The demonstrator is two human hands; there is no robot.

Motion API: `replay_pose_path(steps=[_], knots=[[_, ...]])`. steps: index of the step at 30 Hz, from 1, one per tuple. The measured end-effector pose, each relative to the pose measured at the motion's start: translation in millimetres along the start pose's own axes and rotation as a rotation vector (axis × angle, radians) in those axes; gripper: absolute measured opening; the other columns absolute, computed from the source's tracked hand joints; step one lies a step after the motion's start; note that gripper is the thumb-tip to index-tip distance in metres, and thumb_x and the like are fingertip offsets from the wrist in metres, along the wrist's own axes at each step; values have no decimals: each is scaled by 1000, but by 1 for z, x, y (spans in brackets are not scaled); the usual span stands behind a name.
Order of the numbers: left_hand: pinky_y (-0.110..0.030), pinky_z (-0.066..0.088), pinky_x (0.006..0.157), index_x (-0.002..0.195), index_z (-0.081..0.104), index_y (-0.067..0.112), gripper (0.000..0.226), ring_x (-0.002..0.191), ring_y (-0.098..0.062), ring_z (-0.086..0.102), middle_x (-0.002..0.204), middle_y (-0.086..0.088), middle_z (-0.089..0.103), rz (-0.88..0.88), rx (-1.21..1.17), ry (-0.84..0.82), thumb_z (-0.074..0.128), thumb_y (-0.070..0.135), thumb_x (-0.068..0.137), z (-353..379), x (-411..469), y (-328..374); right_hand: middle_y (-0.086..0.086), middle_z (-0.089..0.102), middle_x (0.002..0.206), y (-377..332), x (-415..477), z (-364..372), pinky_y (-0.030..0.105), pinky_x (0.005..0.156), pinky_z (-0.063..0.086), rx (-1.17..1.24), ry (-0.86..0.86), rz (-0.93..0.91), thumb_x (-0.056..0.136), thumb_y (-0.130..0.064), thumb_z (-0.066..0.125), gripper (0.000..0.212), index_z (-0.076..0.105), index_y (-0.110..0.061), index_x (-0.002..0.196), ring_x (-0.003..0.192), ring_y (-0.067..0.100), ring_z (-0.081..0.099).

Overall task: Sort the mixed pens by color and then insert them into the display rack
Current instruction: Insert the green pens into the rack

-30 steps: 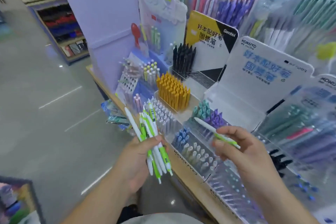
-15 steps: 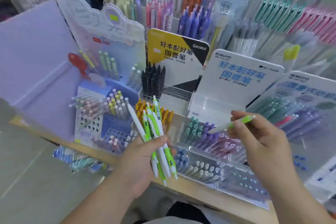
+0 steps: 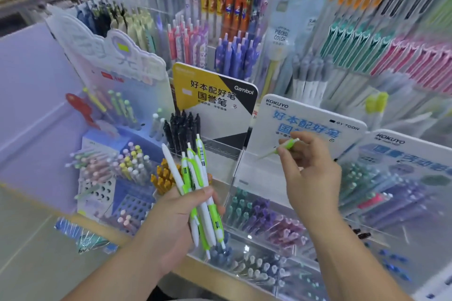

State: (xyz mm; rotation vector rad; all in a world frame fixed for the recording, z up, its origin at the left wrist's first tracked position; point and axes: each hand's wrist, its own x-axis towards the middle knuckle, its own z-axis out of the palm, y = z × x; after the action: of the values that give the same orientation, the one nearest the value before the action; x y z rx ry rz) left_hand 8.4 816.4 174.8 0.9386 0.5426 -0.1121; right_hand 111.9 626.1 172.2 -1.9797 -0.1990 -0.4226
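"Head view first: which step did you log from the remote station?"

"Insertion, by my judgement. Sorting looked done, since the held pens appeared colour-matched. The left hand (image 3: 171, 222) gripped a bundle of green-and-white pens (image 3: 195, 186) over the near edge of the surface (image 3: 203, 271). It was wrapped round the barrels, with the thumb (image 3: 203, 193) pressed across them. The right hand (image 3: 310, 178) held a single green pen (image 3: 286, 145) in front of the white display rack (image 3: 254, 173), pinched between thumb and fingers (image 3: 305, 140)."

"Orientation?"

"The single pen's long axis ran from lower left to upper right. Its pale tapered end pointed down-left toward the rack's bare tray, and the green end pointed up-right. Blur prevented me from telling tip from clicker. The bundle's axes stood near upright, fanned slightly, clips uppermost."

"Requirement for the next move?"

"I judged that the pen needed tilting to the slot angle, then lowering into a free hole beside matching colours. I could not see which hole was free."
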Motion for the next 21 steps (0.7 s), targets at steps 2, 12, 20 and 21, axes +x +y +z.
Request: replay_pose_path(steps=[2,12,20,21], knots=[[-38,56,57,107,63,1,33,67,-28,65,79,-15,63,-3,-1,-17,66,11,77,3,2,2,-18,68,88,4,4,6,8,75,49,-39,-14,-45,87,-14,74,31,59,-32,109,80,-2,65],[-35,55,52,116,65,4,44,61,-27,66,76,-14,63,-70,10,-68,67,9,72,-4,30,21,-10,70,85,18,8,41,26,71,55,-216,-40,-68,87,-15,75,30,65,-24,114,74,5,65],[-36,54,51,118,63,2,47,61,-31,64,76,-18,61,-162,21,-160,67,6,71,-15,47,35,-7,66,78,20,10,66,37,62,57,-379,-45,-115,86,-17,75,36,55,-35,110,67,17,66],[-36,54,51,118,63,2,48,61,-31,64,75,-19,61,-171,31,-171,69,5,70,-17,48,36,-7,65,77,19,10,67,37,61,57,-395,-47,-114,86,-18,75,36,54,-35,110,67,18,66]])
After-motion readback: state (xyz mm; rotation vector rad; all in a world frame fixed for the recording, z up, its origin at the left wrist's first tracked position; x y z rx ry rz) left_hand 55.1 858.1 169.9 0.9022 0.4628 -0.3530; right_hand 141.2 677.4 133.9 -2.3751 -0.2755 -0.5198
